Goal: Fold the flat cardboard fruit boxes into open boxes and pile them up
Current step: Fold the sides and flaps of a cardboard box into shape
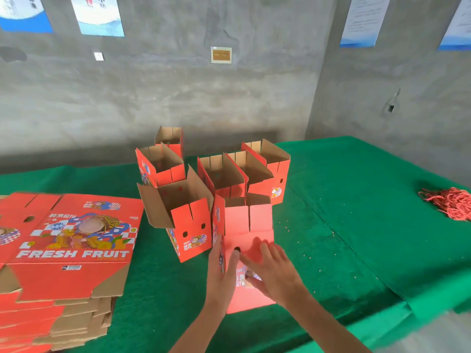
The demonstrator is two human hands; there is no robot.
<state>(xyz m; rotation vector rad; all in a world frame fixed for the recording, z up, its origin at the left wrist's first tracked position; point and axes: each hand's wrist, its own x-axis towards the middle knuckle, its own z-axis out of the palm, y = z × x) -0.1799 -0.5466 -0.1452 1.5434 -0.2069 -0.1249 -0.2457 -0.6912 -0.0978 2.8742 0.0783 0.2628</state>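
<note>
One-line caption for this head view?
Both hands steady an upright folded box beside folded boxes and flat stack.

Printed cardboard on felt
Matt red-printed boxes (248, 250), raw brown inside; fuzzy green cloth surface (356, 225); rough grey plaster wall (204, 98).

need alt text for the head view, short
Two hands, left hand and right hand, press on a red cardboard fruit box standing on a green cloth table; folded open boxes stand behind, a stack of flat red boxes left.

Red cord bundle (449, 202) on green tablecloth (356, 200); posters (98, 15) on concrete wall (178, 93).
</note>
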